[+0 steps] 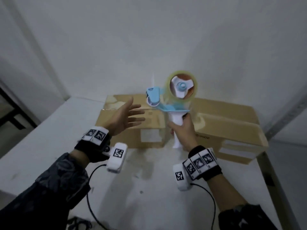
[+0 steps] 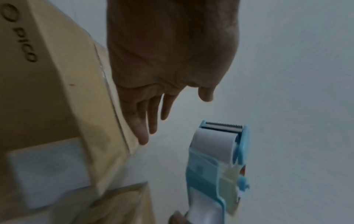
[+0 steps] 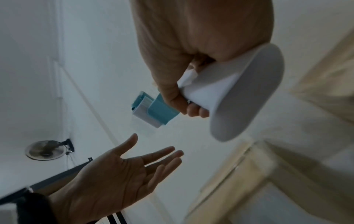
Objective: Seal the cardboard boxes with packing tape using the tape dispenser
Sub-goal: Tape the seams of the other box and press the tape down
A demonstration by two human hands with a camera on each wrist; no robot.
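My right hand [image 1: 181,128] grips the white handle of a blue-and-white tape dispenser [image 1: 167,98], held upright above the table with its clear tape roll [image 1: 181,86] at the top. The dispenser [image 2: 216,163] shows its toothed blade in the left wrist view, and its handle base [image 3: 247,94] fills the right wrist view. My left hand [image 1: 126,116] hovers open, fingers spread, just left of the dispenser's blade end and apart from it. Two cardboard boxes stand behind: the left box [image 1: 121,130] under my left hand, the right box [image 1: 232,127] beyond my right hand.
The boxes sit on a white table [image 1: 141,188] against a white wall. The table's right edge [image 1: 272,180] runs close to the right box. Black cables [image 1: 93,188] trail from my wrist cameras across the front. A dark frame [image 1: 10,112] stands at far left.
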